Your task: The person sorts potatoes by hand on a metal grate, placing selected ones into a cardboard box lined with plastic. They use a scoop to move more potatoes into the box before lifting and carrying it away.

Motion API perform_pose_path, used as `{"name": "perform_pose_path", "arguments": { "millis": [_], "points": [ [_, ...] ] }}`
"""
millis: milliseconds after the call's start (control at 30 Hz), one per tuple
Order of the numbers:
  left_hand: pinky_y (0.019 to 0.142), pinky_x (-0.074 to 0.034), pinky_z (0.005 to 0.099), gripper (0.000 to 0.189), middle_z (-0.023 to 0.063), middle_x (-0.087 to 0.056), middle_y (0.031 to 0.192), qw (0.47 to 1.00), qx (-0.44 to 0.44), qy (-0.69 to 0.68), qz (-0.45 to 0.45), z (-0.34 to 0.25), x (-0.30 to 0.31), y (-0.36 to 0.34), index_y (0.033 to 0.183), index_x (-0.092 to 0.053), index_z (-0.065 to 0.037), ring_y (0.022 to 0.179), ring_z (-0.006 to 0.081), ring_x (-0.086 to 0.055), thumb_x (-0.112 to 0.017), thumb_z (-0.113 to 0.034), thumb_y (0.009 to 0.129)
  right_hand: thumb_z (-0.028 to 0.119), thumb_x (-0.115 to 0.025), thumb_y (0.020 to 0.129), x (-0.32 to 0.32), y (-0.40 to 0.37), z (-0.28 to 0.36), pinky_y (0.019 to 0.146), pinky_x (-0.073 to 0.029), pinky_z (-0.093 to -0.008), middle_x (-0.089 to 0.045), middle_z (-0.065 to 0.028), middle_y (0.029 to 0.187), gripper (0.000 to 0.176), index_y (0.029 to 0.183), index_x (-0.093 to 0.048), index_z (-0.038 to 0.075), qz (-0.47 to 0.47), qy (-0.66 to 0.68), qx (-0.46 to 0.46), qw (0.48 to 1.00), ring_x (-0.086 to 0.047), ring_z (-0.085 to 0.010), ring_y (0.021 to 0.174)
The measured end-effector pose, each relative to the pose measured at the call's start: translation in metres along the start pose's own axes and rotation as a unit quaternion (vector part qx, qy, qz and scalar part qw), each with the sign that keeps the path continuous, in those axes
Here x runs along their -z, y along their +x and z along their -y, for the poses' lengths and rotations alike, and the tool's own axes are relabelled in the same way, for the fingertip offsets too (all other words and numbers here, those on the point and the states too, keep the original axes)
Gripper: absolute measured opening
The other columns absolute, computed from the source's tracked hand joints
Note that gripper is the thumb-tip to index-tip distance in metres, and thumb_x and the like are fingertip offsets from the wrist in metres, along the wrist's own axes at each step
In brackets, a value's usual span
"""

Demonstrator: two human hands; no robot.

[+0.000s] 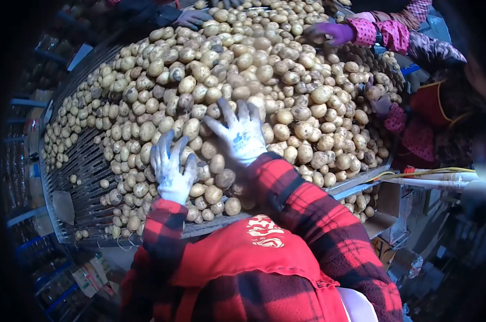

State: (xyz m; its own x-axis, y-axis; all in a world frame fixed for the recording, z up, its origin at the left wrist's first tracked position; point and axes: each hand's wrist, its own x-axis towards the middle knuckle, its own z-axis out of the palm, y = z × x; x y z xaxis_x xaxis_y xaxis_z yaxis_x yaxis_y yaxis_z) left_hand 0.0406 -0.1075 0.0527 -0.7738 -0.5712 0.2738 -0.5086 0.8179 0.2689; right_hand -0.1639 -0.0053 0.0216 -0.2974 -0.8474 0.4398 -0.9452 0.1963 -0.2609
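A broad heap of potatoes (146,131) covers a slatted metal sorting table (87,182). My left hand (173,169), in a white glove with grey fingers, lies on the potatoes near the front edge, its fingers spread and pointing away from me. Farther in and to the right, my right hand (240,131) rests on the heap in a matching glove with a blue print. Its fingers are also apart. Neither hand is wrapped round a potato. Some potatoes beneath both palms are hidden.
At the upper right, a co-worker's purple-gloved hand (331,33) touches the heap. Another person's gloved hand (193,19) is at the far side. More potatoes lie in a metal chute (385,212) below the right edge. A yellow cable (452,169) runs along a white pipe.
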Motion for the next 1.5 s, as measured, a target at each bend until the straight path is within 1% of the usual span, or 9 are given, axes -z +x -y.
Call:
{"name": "perform_pose_path", "arguments": {
  "millis": [267, 500, 633, 900, 1000, 1200, 1333, 1433, 1500],
  "points": [
    [0.120, -0.029, 0.0577, 0.074, 0.0129, -0.039, 0.159, 1.000, 0.006, 0.026, 0.014, -0.011, -0.013, 0.021, 0.150, -0.052, -0.025, 0.143, 0.0392, -0.037, -0.076, -0.030, 0.080, 0.028, -0.073, 0.082, 0.002, 0.053, -0.087, 0.117, -0.014, -0.0785, -0.037, -0.0159, 0.161, 0.058, 0.138, -0.061, 0.032, 0.069, -0.117, -0.043, 0.990, -0.033, -0.0514, 0.146],
    [0.119, -0.031, 0.0579, 0.079, 0.0169, -0.035, 0.162, 0.999, 0.031, 0.037, 0.023, -0.008, -0.015, 0.026, 0.154, -0.047, -0.023, 0.146, 0.0414, -0.036, -0.077, -0.031, 0.082, 0.037, -0.060, 0.098, 0.024, 0.082, -0.215, 0.107, -0.032, -0.0756, -0.042, -0.0158, 0.160, 0.045, 0.143, -0.058, 0.041, 0.089, -0.161, -0.103, 0.977, -0.034, -0.0516, 0.147],
    [0.117, -0.034, 0.0573, 0.071, 0.0133, -0.039, 0.159, 0.999, 0.030, 0.014, -0.001, -0.009, -0.021, 0.024, 0.151, -0.052, -0.023, 0.142, 0.0401, -0.040, -0.077, -0.030, 0.084, 0.034, -0.068, 0.092, 0.054, 0.037, -0.292, 0.107, -0.040, -0.0610, -0.051, -0.0131, 0.153, 0.058, 0.148, -0.054, 0.026, 0.102, -0.065, -0.139, 0.983, -0.045, -0.0401, 0.141],
    [0.117, -0.036, 0.0516, 0.059, 0.0126, -0.045, 0.156, 0.999, 0.039, 0.000, -0.030, 0.000, -0.034, 0.024, 0.146, -0.058, -0.023, 0.142, 0.0353, -0.045, -0.073, -0.027, 0.089, 0.033, -0.067, 0.095, 0.084, -0.125, -0.157, 0.118, -0.025, -0.0661, -0.055, -0.0114, 0.146, 0.049, 0.142, -0.059, 0.017, 0.063, -0.115, -0.153, 0.979, -0.048, -0.0367, 0.136],
    [0.116, -0.040, 0.0515, 0.059, 0.0158, -0.044, 0.157, 0.998, 0.040, -0.033, -0.036, 0.003, -0.035, 0.020, 0.147, -0.057, -0.020, 0.143, 0.0385, -0.044, -0.072, -0.016, 0.090, 0.031, -0.067, 0.096, 0.085, -0.151, -0.188, 0.116, -0.029, -0.0652, -0.058, -0.0106, 0.143, 0.046, 0.138, -0.061, 0.016, 0.008, -0.134, -0.277, 0.951, -0.049, -0.0346, 0.135],
    [0.115, -0.041, 0.0541, 0.056, 0.0187, -0.044, 0.156, 0.989, 0.035, -0.055, -0.133, 0.002, -0.038, 0.015, 0.144, -0.058, -0.016, 0.143, 0.0411, -0.043, -0.073, -0.013, 0.090, 0.026, -0.073, 0.087, 0.123, -0.125, -0.144, 0.117, -0.029, -0.0598, -0.057, -0.0158, 0.140, 0.061, 0.145, -0.057, 0.022, 0.081, -0.121, -0.174, 0.974, -0.050, -0.0375, 0.132],
    [0.110, -0.045, 0.0501, 0.045, 0.0179, -0.051, 0.148, 0.979, 0.001, -0.097, -0.177, -0.026, -0.020, 0.015, 0.133, -0.065, -0.011, 0.133, 0.0387, -0.053, -0.072, -0.012, 0.089, 0.029, -0.074, 0.087, 0.077, -0.076, -0.116, 0.093, -0.046, -0.0514, -0.066, -0.0155, 0.120, 0.048, 0.134, -0.065, 0.023, 0.165, -0.132, -0.175, 0.962, -0.061, -0.0358, 0.110],
    [0.109, -0.048, 0.0469, 0.039, 0.0149, -0.055, 0.146, 0.882, 0.052, -0.465, -0.050, -0.066, -0.017, 0.005, 0.135, -0.063, -0.007, 0.130, 0.0322, -0.057, -0.067, -0.014, 0.097, 0.033, -0.073, 0.090, 0.067, -0.057, -0.139, 0.090, -0.050, -0.0495, -0.070, -0.0163, 0.111, 0.038, 0.123, -0.072, 0.016, 0.107, -0.031, -0.207, 0.972, -0.064, -0.0362, 0.105],
    [0.111, -0.047, 0.0469, 0.045, 0.0122, -0.055, 0.145, 0.655, 0.227, -0.717, 0.077, -0.085, -0.017, -0.003, 0.149, -0.049, -0.009, 0.131, 0.0317, -0.057, -0.056, -0.020, 0.105, 0.028, -0.073, 0.091, 0.077, -0.042, -0.121, 0.090, -0.053, -0.0473, -0.072, -0.0171, 0.106, 0.036, 0.123, -0.073, 0.012, 0.021, 0.124, -0.241, 0.962, -0.067, -0.0368, 0.102]
  ]
}}
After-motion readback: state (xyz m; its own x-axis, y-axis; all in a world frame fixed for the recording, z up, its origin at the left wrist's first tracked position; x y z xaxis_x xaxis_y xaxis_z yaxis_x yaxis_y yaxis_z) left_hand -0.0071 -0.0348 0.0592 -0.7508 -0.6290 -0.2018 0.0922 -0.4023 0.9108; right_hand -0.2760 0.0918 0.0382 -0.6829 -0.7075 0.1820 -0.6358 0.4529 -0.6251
